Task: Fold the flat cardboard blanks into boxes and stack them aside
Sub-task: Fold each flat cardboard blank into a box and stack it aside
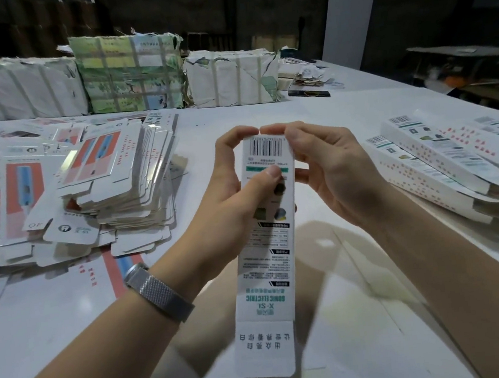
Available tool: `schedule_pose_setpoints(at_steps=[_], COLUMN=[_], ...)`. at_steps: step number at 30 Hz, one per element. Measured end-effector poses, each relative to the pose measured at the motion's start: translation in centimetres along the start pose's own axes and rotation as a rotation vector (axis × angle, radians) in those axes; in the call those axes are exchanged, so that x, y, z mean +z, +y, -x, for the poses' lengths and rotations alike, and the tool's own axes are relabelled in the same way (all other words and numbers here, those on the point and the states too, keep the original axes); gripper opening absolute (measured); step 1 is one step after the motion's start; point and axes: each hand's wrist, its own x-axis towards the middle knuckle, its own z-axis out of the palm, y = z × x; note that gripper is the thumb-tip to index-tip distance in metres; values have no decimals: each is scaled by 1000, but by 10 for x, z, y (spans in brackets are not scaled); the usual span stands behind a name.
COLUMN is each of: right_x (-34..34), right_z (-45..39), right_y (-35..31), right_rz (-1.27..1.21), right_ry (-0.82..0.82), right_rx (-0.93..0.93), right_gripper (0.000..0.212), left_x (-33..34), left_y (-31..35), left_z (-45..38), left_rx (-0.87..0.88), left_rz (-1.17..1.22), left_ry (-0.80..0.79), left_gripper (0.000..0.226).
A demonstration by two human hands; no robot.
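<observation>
Your left hand (234,172) and right hand (328,162) both pinch the far end of the box (267,248), held above the table (363,315) near its front edge. It is light, thin card and probably creases easily; hold it by the long edges.

Matt printed cardboard box (267,248)

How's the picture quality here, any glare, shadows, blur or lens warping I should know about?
Head view: the box held by the left hand and right hand is sharp, its print readable; the hands cast soft shadows on the table; glare glints off the blanks pile at left; the background is dark; the wide angle bends the table edges; the finished boxes at right look softer.
</observation>
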Motion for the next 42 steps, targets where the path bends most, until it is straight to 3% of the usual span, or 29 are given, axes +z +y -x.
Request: schedule_pose_setpoints(at_steps=[9,13,18,22,26,29,34,39,42], right_x=[4,18,22,21,13,-13,-84,-118,-129], right_z=[4,7,10,10,7,0,-4,-3,-8], right_y=[-6,-2,-4,-3,-14,-27,-43,-31,-22], right_rz=[-4,204,549,749,886,925,1159,1211,1382], right_ry=[-59,-65,-68,-59,64,279,589,519,611], right_rx=[-52,-92,-148,-120,-106,-82,250,542,587], right_gripper=[26,60,83,93,86,66,48,20,25], left_x=[2,2,0,-1,1,-1,-9,-8,-7], left_y=[3,1,7,6,5,5,0,-4,-3], left_z=[0,-6,-9,-8,-8,-9,-10,-8,-7], left_rx=[82,132,180,129,87,27,-25,-36,-42], left_rz=[-31,45,153,207,116,25,-51,-85,-89], left_ry=[33,86,190,169,106,195,207,195,182], left_gripper=[37,35,26,48,64,53,44,35,24])
